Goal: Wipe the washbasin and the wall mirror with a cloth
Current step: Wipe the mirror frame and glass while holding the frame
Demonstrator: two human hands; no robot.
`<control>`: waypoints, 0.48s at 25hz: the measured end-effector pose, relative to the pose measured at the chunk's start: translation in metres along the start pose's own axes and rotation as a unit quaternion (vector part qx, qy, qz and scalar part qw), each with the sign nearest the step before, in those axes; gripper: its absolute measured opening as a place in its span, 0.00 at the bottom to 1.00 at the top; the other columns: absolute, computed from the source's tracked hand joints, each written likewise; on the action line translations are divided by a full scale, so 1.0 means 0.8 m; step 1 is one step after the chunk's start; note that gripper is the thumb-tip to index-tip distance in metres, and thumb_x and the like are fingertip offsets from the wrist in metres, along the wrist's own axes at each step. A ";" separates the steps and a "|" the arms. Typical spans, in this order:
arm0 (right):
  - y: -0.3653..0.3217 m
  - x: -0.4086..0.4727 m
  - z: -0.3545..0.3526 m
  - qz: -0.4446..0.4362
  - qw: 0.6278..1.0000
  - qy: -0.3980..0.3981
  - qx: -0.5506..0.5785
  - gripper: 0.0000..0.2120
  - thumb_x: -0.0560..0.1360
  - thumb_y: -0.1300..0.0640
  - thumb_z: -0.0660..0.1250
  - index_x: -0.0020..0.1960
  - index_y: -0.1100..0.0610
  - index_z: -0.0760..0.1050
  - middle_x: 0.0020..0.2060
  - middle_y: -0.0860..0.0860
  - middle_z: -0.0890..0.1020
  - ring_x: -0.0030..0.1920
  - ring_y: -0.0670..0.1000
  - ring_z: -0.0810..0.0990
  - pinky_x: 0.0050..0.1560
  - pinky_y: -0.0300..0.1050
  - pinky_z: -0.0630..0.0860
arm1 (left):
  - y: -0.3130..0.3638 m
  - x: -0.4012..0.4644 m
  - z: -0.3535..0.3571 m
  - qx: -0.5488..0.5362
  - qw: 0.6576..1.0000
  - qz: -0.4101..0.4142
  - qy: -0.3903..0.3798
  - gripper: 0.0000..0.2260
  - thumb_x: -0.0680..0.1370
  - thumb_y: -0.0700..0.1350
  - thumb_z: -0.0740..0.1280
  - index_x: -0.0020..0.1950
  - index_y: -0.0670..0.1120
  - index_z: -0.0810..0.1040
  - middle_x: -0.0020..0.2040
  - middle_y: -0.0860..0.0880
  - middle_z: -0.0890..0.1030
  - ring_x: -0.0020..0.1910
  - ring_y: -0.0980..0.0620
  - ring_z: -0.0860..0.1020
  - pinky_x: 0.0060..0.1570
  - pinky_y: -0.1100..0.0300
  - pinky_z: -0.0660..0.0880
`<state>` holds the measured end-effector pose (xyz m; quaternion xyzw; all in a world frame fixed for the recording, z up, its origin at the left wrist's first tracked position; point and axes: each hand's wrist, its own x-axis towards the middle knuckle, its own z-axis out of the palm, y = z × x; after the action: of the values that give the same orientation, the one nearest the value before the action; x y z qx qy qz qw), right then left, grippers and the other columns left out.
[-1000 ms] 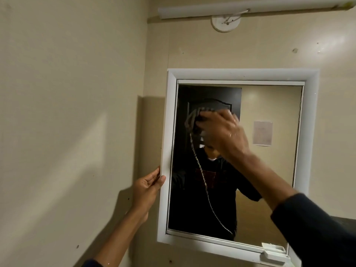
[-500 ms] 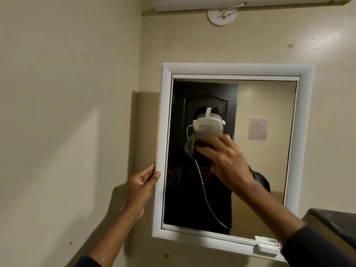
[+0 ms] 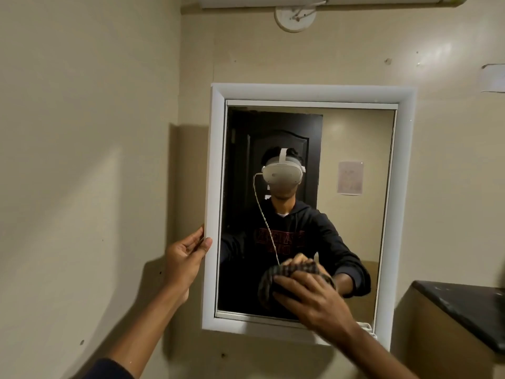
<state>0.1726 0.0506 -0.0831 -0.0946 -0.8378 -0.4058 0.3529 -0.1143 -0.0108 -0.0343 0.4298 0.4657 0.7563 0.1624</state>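
Observation:
The wall mirror [image 3: 355,242] hangs in a white frame [image 3: 311,91] on the beige wall ahead. My right hand [image 3: 314,302] presses a dark striped cloth [image 3: 269,280] flat against the lower middle of the glass. My left hand [image 3: 185,258] grips the frame's left edge about halfway down, fingers curled behind it. The glass reflects a person in a dark hoodie with a white headset. No washbasin is in view.
A dark countertop [image 3: 464,310] juts in at the lower right, close to the mirror's corner. A tube light [image 3: 328,1] and a round ceiling rose [image 3: 295,19] sit above. A side wall [image 3: 82,160] stands close on the left.
My right hand has swept the cloth down the glass, from the upper middle to near the bottom edge. My left hand has kept its grip on the frame.

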 end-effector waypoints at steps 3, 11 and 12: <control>0.088 0.083 -0.051 0.043 0.996 0.068 -0.041 0.14 0.79 0.57 0.62 0.62 0.54 0.79 0.65 0.55 0.77 0.61 0.58 0.74 0.56 0.56 0.75 | -0.004 0.000 0.002 0.004 1.000 0.008 0.005 0.20 0.73 0.37 0.72 0.66 0.42 0.76 0.56 0.50 0.81 0.44 0.71 0.80 0.47 0.78 0.74; 0.268 0.221 -0.146 0.124 0.976 0.101 -0.146 0.14 0.76 0.57 0.69 0.62 0.51 0.79 0.63 0.56 0.76 0.58 0.58 0.72 0.50 0.55 0.78 | -0.002 0.003 0.000 -0.005 1.000 0.010 0.000 0.21 0.73 0.37 0.72 0.66 0.41 0.76 0.60 0.45 0.81 0.44 0.71 0.81 0.49 0.78 0.74; 0.259 0.213 -0.143 0.136 0.975 0.104 -0.144 0.15 0.76 0.57 0.69 0.62 0.51 0.79 0.63 0.56 0.75 0.58 0.58 0.72 0.50 0.54 0.77 | -0.002 0.003 0.000 -0.003 1.000 0.009 -0.001 0.21 0.73 0.37 0.72 0.66 0.41 0.76 0.60 0.45 0.81 0.44 0.70 0.81 0.49 0.77 0.74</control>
<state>0.1988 0.0787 0.2062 -0.2147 -0.7088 -0.4778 0.4724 -0.1162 -0.0086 -0.0345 0.4343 0.4593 0.7588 0.1568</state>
